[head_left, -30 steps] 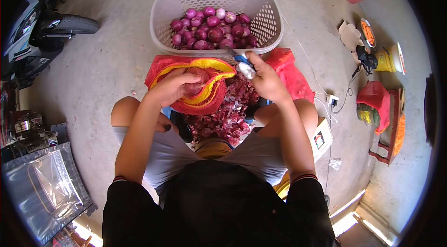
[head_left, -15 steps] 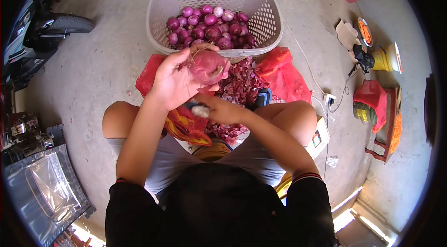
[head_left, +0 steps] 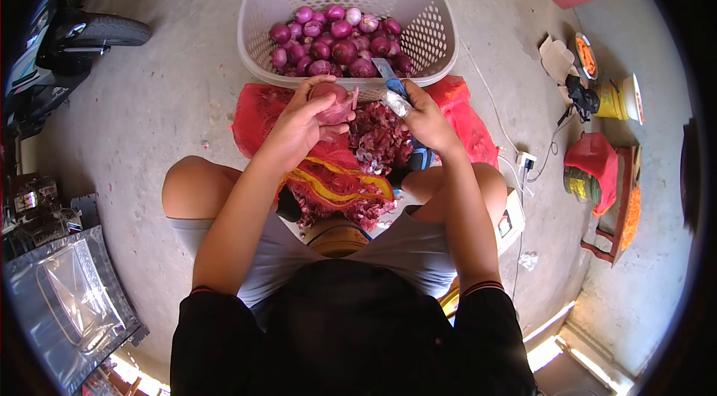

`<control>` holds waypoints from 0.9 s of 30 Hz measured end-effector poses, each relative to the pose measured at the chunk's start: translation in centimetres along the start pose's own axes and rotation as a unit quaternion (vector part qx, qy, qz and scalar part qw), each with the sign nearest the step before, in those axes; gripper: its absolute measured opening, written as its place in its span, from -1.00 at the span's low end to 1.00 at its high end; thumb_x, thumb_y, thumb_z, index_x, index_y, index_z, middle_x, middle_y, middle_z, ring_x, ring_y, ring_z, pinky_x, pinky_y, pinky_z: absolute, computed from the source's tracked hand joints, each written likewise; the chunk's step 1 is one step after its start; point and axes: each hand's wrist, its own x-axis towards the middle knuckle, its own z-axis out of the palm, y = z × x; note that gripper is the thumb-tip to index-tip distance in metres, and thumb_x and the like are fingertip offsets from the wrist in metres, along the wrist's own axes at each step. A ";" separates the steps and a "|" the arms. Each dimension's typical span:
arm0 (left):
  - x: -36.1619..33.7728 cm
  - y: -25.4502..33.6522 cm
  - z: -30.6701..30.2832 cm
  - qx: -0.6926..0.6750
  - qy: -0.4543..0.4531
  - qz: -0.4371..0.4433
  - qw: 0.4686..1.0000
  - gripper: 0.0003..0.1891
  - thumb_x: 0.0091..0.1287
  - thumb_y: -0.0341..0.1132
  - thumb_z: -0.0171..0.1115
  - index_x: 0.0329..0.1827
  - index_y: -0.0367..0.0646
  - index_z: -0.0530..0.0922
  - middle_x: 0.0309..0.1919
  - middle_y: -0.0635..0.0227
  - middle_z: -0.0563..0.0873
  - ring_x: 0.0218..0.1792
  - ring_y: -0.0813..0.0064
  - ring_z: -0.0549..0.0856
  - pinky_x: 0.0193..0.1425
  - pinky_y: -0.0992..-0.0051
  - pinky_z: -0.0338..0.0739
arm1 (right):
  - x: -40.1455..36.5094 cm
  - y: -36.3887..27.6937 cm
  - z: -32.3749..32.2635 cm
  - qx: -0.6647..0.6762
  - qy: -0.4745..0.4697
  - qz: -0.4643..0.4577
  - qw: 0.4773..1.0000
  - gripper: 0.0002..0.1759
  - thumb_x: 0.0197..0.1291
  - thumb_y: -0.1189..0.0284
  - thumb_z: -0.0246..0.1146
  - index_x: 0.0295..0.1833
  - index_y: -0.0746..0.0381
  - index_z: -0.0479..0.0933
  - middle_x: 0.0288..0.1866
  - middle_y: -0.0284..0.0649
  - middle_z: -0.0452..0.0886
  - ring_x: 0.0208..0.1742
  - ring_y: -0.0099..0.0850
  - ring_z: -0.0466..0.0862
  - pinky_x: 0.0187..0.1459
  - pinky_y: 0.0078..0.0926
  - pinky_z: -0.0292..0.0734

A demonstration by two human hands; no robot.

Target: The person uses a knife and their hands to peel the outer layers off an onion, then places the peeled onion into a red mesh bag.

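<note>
The left hand [head_left: 299,127] closes its fingers around a red onion [head_left: 334,102], held just in front of the near rim of the basket [head_left: 258,7]. The palm covers the onion's left side, so only its top and right flank show, with a loose flap of skin at the right edge.

The right hand [head_left: 427,121] grips a knife [head_left: 390,86], also at the basket's near rim and to the right of the onion. Its fingers curl around a handle wrapped in something pale, and the fist hides most of it. The blade points up across the rim, and its tip is hard to tell from what lies behind it. Knife and onion are near each other but apart.

Inside the basket lie peeled onions [head_left: 336,41], heaped toward its near side. On the person's side of the basket a pile of peels [head_left: 377,143] sits between the two wrists. Nearer the person a red mesh sack [head_left: 336,183] with a yellow band drapes over the lap, and its contents cannot be made out. Left of the basket, well apart, a motorbike wheel [head_left: 97,30] is cut off by the dark edge of the view.
</note>
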 end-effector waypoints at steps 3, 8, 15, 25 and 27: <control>1.0 -0.9 -0.3 -0.041 0.001 -0.014 0.999 -0.60 0.37 -0.25 0.00 0.26 -0.06 0.29 0.12 0.18 0.52 0.06 0.21 0.61 0.06 0.28 0.54 | -0.2 -0.4 0.4 0.010 -0.031 0.002 0.999 -0.57 0.24 0.22 0.26 0.09 0.28 0.43 -0.28 -0.26 0.53 -0.23 -0.51 0.44 -0.11 -0.49 0.42; 1.7 -2.1 -0.1 -0.079 -0.056 -0.009 0.995 -0.59 0.35 -0.21 -0.07 0.25 -0.06 0.31 0.17 0.25 0.51 0.16 0.30 0.54 0.16 0.23 0.47 | -0.2 0.0 1.4 0.021 -0.064 -0.031 0.997 -0.61 0.15 0.25 0.35 -0.03 0.28 0.49 -0.35 -0.40 0.53 -0.33 -0.62 0.47 -0.28 -0.58 0.43; 1.9 -3.2 1.2 -0.144 -0.065 0.027 0.987 -0.64 0.39 -0.25 -0.08 0.24 -0.01 0.31 0.19 0.28 0.48 0.22 0.36 0.46 0.30 0.20 0.33 | 0.1 -0.8 2.0 -0.169 0.023 -0.018 0.985 -0.41 -0.07 -0.07 0.39 -0.20 0.26 0.56 -0.47 -0.08 0.60 -0.41 -0.17 0.63 -0.28 -0.25 0.50; 2.3 -3.8 0.4 -0.178 -0.049 0.008 0.983 -0.70 0.45 -0.24 -0.08 0.22 0.08 0.33 0.16 0.41 0.50 0.19 0.47 0.47 0.25 0.29 0.33 | 0.3 -0.7 3.3 -0.250 0.072 -0.057 0.964 -0.43 -0.03 -0.13 0.31 -0.26 0.20 0.56 -0.47 0.01 0.61 -0.33 0.00 0.63 -0.29 -0.09 0.51; 2.3 -4.0 0.6 -0.181 -0.049 0.017 0.982 -0.71 0.45 -0.24 -0.08 0.20 0.07 0.34 0.16 0.41 0.50 0.19 0.47 0.47 0.24 0.30 0.33 | 0.4 -0.2 3.3 -0.248 0.076 -0.054 0.964 -0.45 0.00 -0.11 0.29 -0.24 0.19 0.57 -0.46 0.01 0.61 -0.33 0.00 0.63 -0.29 -0.09 0.51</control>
